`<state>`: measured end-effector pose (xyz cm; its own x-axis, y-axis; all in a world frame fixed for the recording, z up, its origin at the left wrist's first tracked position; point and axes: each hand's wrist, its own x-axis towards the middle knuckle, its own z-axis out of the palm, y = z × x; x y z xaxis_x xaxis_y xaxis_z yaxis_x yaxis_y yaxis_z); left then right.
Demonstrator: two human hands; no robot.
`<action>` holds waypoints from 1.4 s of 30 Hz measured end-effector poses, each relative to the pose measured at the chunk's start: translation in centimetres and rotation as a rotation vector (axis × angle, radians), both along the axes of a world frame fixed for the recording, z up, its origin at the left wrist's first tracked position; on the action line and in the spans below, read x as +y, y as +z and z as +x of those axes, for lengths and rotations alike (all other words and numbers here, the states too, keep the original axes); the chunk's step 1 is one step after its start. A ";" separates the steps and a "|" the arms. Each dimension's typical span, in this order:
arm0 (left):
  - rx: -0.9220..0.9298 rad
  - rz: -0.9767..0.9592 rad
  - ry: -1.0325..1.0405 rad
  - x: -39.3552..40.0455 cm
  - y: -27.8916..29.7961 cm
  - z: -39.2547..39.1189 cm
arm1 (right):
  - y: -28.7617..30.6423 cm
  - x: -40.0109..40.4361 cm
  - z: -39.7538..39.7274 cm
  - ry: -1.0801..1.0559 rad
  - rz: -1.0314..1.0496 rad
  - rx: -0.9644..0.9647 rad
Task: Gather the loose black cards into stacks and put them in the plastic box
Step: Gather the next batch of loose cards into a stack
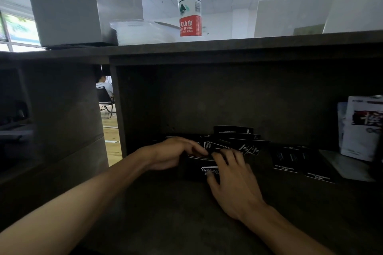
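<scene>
Meanwhile, both hands work a heap of loose black printed cards (234, 141) on the dark counter (165, 213): left hand (176, 152) pinches several, right hand (232, 174) presses flat beside that grip.

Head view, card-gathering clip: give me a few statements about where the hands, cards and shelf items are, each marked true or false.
1. Both hands, left and right, are on the pile of black cards in the desk recess. True.
2. The water bottle lies on its side beside the cards. False: it stands upright on the upper shelf.
3. More black cards lie apart, to the right of the hands. True.
4. The clear plastic box sits between the hands. False: it is on the upper shelf, left of the bottle.
5. White packets stand at the far right. True.
</scene>
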<state>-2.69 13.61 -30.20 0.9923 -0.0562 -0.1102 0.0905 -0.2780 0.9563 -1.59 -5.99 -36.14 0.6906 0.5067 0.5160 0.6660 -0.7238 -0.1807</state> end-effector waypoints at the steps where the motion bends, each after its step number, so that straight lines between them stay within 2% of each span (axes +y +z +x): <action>1: -0.010 -0.036 0.039 -0.7 0.0 0.0 | 0.0 0.0 0.0 0.001 -0.010 -0.004; 6: -0.001 -0.079 0.117 -2.9 -1.1 0.6 | 0.1 0.1 -0.1 -0.043 -0.047 0.022; 8: -0.110 -0.159 0.143 -2.0 -1.3 1.4 | 0.2 0.1 -0.1 -0.052 -0.045 0.030; 9: -0.212 -0.093 0.187 -1.1 -1.5 2.0 | 0.3 0.1 -0.1 -0.047 -0.042 0.032; 10: -0.327 0.121 0.245 0.2 -1.8 3.0 | 0.3 0.0 -0.1 -0.039 -0.040 0.035; 11: -0.428 0.441 0.280 1.7 -1.9 3.8 | 0.2 0.0 -0.1 -0.028 -0.039 0.036; 13: -0.453 1.152 0.199 3.9 -2.0 5.1 | 0.2 0.0 -0.1 -0.001 -0.034 0.037; 14: -0.409 1.400 0.123 4.5 -2.0 5.6 | 0.2 0.0 0.0 0.008 -0.031 0.038; 16: -0.350 1.646 -0.012 4.4 -1.9 5.9 | 0.3 0.0 0.0 0.014 -0.034 0.046; 19: -0.385 1.745 -0.089 3.6 -1.9 6.2 | 0.4 0.1 0.0 0.011 -0.030 0.061; 27: -0.662 1.866 -0.074 3.6 -2.9 3.6 | 0.5 0.0 -0.1 0.014 -0.005 0.071; 30: -0.635 1.823 -0.058 3.2 -2.6 3.0 | 0.5 0.0 -0.2 0.013 0.001 0.079; 33: -0.565 1.598 -0.022 3.5 -1.8 2.7 | 0.5 -0.1 -0.2 0.010 0.007 0.069; 36: -0.475 1.240 0.011 3.1 0.0 1.8 | 0.4 -0.1 -0.1 0.013 0.011 0.050; 39: -0.295 0.912 -0.023 2.0 1.8 0.8 | 0.2 -0.1 0.0 0.021 0.039 0.041; 42: -0.183 0.770 -0.106 0.5 3.3 -0.3 | 0.1 -0.2 0.1 0.020 0.058 0.048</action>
